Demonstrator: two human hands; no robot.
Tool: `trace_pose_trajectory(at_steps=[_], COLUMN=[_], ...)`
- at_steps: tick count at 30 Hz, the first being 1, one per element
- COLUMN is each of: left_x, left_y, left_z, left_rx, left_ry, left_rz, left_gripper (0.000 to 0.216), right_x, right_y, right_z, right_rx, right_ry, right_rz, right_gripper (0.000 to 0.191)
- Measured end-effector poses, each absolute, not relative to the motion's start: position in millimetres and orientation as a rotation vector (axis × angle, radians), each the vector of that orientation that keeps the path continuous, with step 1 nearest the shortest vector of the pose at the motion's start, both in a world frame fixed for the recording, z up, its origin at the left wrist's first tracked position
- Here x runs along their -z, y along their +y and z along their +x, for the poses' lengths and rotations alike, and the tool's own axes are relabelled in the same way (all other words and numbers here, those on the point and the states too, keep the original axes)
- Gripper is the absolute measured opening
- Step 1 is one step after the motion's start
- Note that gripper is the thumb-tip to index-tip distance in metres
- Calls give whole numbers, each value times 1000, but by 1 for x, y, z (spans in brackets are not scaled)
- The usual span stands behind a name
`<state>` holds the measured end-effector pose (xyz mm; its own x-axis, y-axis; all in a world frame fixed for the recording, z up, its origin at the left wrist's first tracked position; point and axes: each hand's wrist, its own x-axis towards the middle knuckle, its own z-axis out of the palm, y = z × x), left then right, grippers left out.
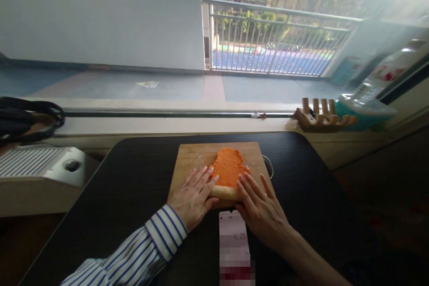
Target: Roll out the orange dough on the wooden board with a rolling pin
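Observation:
A flattened sheet of orange dough (229, 166) with a ragged edge lies on a wooden cutting board (191, 154). Across its near end rests a pale wooden rolling pin (225, 192), only its middle showing. My left hand (192, 196) lies flat over the pin's left end, fingers stretched out, fingertips at the dough's left edge. Over the right end is my right hand (256, 201), also flat with fingers extended, its fingertips by the dough's lower right edge. Both palms hide the pin's ends.
The board sits on a black table (140, 174). A phone (233, 241) lies at its near side. On the windowsill (150, 126) are a wooden rack (317, 119), a plastic bottle (378, 78) and a teal container (360, 114). A white slatted box (43, 167) stands at left.

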<state>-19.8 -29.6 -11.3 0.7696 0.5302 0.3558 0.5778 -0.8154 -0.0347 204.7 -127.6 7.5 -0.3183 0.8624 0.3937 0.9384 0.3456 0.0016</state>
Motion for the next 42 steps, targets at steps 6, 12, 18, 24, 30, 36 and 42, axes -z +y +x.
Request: trace_pose_trajectory(at_steps=[6,12,18,24,30,36,42], left_x=[7,3,-7,3,-1,-9,0], left_y=[-29,-18,-14,-47,-38,-17,-49], left_z=[-21,-6,-1,-27,-20,-2,-26], left_rx=[501,517,442,448,402,420,450], left_ry=[-878,-953,-1009,-865,-899,-1013,-840], left_rz=[-2824,-2778,-2819,-2847,-2857,-2847,-2847], left_gripper=[62,67,67,74,76,78,83], right_x=[-13,-16,-18,-12,-16,-21,-15], right_y=[-129,-104,-98,-140,-126,-97,-140], right_z=[203,212,214,200,203,210,199], right_rx=[274,220,189,282,226,163,216], right_ry=[-2305,-2289,-2284,-2326,-2314,-2268,-2313], right_rz=[-1657,-1723,-1789,-1692,-1765,-1834,-1741], right_gripper=[50,55,57,67,63,63,70])
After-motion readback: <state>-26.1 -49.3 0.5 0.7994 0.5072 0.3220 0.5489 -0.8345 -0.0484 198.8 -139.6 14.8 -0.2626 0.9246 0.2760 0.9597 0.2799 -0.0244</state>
